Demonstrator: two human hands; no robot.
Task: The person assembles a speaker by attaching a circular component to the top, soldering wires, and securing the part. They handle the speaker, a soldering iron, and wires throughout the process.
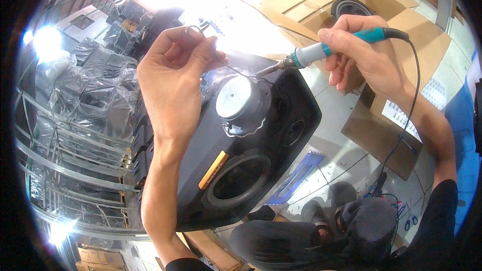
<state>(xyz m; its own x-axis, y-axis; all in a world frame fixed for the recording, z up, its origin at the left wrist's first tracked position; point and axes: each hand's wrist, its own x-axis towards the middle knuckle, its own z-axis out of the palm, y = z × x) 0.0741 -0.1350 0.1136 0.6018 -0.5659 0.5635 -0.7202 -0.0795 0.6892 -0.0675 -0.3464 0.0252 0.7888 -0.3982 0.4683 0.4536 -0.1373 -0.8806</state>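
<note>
My right hand (362, 52) grips a soldering iron (321, 50) with a teal and grey handle; its metal tip points left and down at the top rim of a round silver speaker magnet (240, 101). The magnet's driver lies face down on a black speaker cabinet (261, 140). My left hand (173, 78) pinches a thin solder wire (226, 62) that bends down to the iron's tip. The iron's black cord (409, 115) trails along my right forearm. A large round opening (240, 180) and a yellow strip (213, 169) show on the cabinet's front.
Flattened cardboard boxes (351, 0) lie beyond the cabinet, one with a round black speaker (350, 7). A blue plastic part (296, 176) rests on the pale floor. Metal racks with plastic-wrapped black cabinets (85, 100) fill the left. Dark trousers and shoes (321, 226) are below.
</note>
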